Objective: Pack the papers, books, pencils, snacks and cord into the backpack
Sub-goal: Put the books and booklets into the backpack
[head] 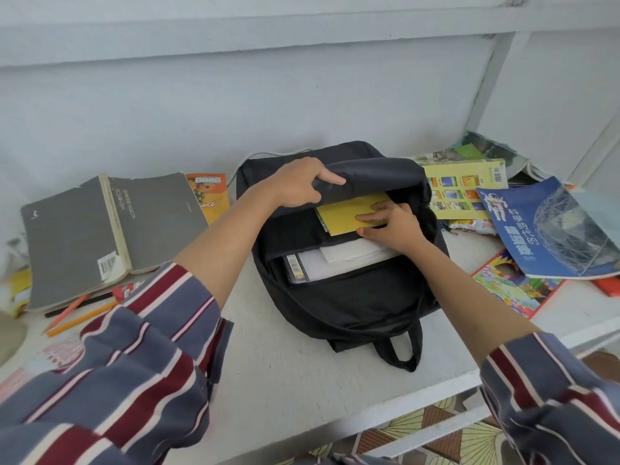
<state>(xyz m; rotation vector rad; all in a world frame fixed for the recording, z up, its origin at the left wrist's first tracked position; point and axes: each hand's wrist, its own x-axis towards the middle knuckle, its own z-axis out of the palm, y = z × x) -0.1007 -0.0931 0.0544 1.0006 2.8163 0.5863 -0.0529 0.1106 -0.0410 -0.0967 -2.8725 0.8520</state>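
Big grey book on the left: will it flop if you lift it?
Probably: the grey book lies open, covers up, so both halves would likely sag from the spine. Its thick page block suggests it is fairly heavy. The worn soft cover looks bendy.

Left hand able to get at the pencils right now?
Probably not yet: the left hand grips the backpack flap, holding it open. The pencils lie mostly in the open on the table by the left sleeve, so the way looks free once it lets go.

White table [285, 380], pale wall [235, 95], patterned floor [419, 431]
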